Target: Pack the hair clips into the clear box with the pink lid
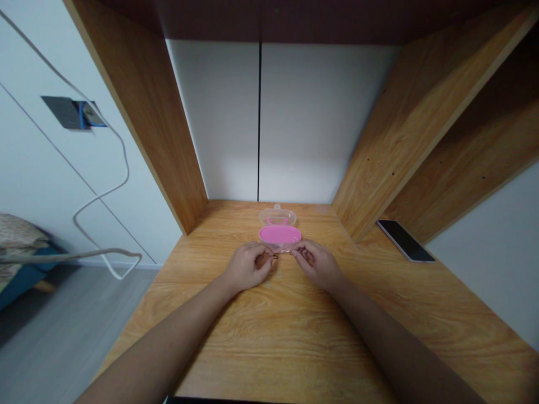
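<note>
A small hinged plastic case lies open on the wooden desk [236, 331], with its pink base [280, 234] nearest me and its clear lid [277, 216] tipped away behind it. My left hand [247, 267] and my right hand [317, 264] meet just in front of the case, their fingers pinched. Between the fingertips runs a small thin item [281, 252], too fine to identify. Both hands are close to the pink base's front edge. The case's contents are too small to make out.
A black smartphone [405, 240] lies on the desk's right side. Wooden side panels [154, 118] and shelves flank the desk, with a white back panel [217, 118] behind. A white cable [101, 196] hangs at left from a wall socket [71, 112], above a grey floor.
</note>
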### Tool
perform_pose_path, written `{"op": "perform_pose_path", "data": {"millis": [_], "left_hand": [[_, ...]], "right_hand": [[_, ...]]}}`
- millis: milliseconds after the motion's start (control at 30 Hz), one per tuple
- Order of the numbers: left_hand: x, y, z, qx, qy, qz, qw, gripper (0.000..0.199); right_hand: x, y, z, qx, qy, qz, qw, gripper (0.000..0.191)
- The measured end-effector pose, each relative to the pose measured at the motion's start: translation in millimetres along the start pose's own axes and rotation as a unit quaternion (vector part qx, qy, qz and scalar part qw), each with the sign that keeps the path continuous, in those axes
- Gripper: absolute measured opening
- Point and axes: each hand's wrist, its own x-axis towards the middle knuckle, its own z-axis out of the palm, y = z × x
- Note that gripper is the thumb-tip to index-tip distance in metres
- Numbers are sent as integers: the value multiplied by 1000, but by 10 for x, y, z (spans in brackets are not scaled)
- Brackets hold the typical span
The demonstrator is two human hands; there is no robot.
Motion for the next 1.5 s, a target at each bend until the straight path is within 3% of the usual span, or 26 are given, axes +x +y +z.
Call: {"op": "perform_pose_path", "data": {"millis": [200,467,767,1267,1500], "left_hand": [[-21,-14,12,-42,62,-22,997,15],[-41,-28,9,-94,108,-67,987,17],[-11,-34,20,-99,107,-81,986,23],[-17,-30,42,-77,30,-82,993,26],[-7,38,19,-89,-9,-74,993,30]], "right_hand": [[-1,5,5,119,167,58,977,18],[36,124,89,213,239,110,941,23],[26,138,121,226,223,128,940,24],[-5,2,119,164,152,102,969,22],[-9,-106,69,126,78,22,989,17]]}}
